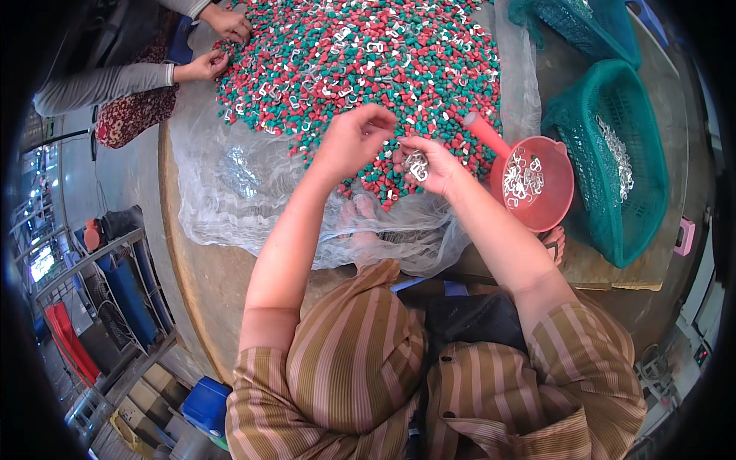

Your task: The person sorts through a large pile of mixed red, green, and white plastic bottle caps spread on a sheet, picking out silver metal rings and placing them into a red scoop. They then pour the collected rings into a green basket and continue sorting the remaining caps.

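Above the near part of a wide heap of small red and green chips (345, 77), my two hands are close together. My right hand (437, 169) is turned palm up, its fingers curled round a small cluster of shiny silver hook-shaped pieces (416, 165). Just left of it, my left hand (356, 142) is bent with fingers and thumb apart, and I see nothing between them. Similar pale hook-shaped pieces (373, 47) lie scattered through the heap. To the right of my right hand, a red long-handled dipper (563, 184) holds more of these hooks (523, 180).
Crumpled translucent sheeting (230, 207) lies under the heap. A green mesh-lined basket (652, 215) with silver pieces stands at right, another green basket (606, 27) behind it. At far left, another person's two hands (211, 65) touch the heap. A foot (556, 244) shows beside the dipper.
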Tool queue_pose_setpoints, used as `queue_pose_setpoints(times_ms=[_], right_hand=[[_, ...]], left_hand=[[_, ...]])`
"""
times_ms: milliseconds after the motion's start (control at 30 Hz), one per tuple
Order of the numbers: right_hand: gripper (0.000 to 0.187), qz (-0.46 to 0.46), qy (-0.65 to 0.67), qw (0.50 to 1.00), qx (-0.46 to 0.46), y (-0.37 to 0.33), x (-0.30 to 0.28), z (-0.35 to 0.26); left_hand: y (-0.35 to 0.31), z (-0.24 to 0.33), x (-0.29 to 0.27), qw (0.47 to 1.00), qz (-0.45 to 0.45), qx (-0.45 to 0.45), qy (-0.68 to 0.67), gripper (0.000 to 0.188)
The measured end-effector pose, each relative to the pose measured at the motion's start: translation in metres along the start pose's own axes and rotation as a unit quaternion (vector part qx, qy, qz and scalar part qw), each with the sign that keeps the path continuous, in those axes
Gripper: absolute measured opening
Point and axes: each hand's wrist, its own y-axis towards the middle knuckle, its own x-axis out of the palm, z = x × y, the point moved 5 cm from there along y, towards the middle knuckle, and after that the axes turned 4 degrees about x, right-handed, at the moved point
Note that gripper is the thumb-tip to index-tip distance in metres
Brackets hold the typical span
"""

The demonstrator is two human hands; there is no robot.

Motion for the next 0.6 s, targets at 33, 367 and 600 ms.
queue_pose_setpoints(times_ms=[33,367,600], right_hand=[[0.015,-0.011,0.017,1.000,-0.008,-0.002,-0.001,-0.005],[0.045,0.230,-0.715,0.654,-0.088,-0.139,-0.028,-0.152],[0.047,0.288,-0.710,0.642,-0.027,-0.169,-0.078,-0.160]], left_hand=[[0.004,-0.018,-0.007,0.999,0.024,-0.010,0.039,0.016],[-0.004,-0.118,0.012,0.899,0.062,0.042,0.431,0.016],[0.004,-0.081,0.019,0.919,0.037,0.001,0.391,0.013]])
